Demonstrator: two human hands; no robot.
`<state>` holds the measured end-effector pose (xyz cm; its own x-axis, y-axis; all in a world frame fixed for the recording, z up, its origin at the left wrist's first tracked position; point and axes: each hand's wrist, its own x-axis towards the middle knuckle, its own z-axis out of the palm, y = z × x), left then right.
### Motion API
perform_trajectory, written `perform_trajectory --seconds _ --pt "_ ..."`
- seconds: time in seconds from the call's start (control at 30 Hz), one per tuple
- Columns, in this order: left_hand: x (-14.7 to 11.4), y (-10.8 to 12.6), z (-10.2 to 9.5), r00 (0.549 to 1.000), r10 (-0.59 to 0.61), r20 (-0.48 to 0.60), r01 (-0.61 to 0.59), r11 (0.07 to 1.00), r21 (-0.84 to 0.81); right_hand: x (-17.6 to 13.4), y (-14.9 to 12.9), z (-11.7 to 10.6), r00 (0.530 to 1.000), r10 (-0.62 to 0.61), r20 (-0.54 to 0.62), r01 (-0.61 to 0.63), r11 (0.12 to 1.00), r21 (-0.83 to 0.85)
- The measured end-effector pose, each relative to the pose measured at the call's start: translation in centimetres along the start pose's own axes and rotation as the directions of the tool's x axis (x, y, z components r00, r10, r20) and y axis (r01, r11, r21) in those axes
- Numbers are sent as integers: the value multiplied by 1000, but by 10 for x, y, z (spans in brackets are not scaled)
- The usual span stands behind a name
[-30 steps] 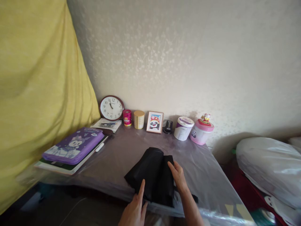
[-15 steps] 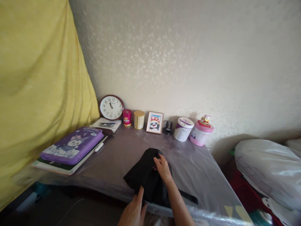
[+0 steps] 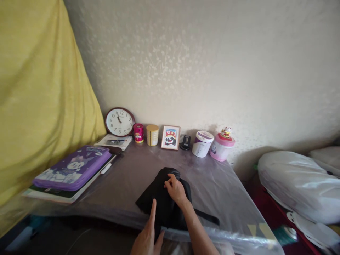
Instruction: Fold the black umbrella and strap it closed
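A black fabric bag (image 3: 151, 194) with soft folds lies near the front edge of the table, its black strap (image 3: 207, 216) trailing to the right. My right hand (image 3: 175, 189) rests on the bag's upper part, fingers bent and pinched at the cloth; exactly what is between the fingertips is hidden. At the bag's near edge is my left hand (image 3: 147, 233), its index finger stretched along the fabric and the thumb apart. The other left fingers are out of sight.
Clear plastic covers the table (image 3: 119, 187). On the left, a purple case (image 3: 77, 166) lies on a book. Along the wall stand a clock (image 3: 120, 122), tins (image 3: 152, 135), a picture frame (image 3: 170, 137) and tubs (image 3: 202, 144). Right of the table is a white plastic bag (image 3: 294, 180).
My right hand has slid slightly left over the bag, its fingers more bent. My left index finger reaches further up the cloth. The whole view has shifted a little to the right.
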<state>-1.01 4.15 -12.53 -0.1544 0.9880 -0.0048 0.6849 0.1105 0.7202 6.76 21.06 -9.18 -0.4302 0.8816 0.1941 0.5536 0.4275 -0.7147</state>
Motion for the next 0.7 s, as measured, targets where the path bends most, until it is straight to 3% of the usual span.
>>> perform_trajectory --seconds 0.2,0.4,0.5,0.63,0.7 --pt "6 7 -8 978 -94 187 65 986 156 -6 -2 4 998 -54 -38 51 995 -81" --pt "8 1 -2 981 -100 164 81 989 124 -27 -3 -5 950 -309 -50 304 949 -80" --pt "8 -4 2 985 -59 163 47 996 76 -23 2 -12 930 -361 -72 349 926 -144" --pt "9 -9 5 987 -44 153 45 999 -7 4 23 -19 949 -281 -140 256 951 -175" --pt "11 -12 5 985 -51 162 58 998 -37 15 38 -23 961 -167 -220 157 986 -64"
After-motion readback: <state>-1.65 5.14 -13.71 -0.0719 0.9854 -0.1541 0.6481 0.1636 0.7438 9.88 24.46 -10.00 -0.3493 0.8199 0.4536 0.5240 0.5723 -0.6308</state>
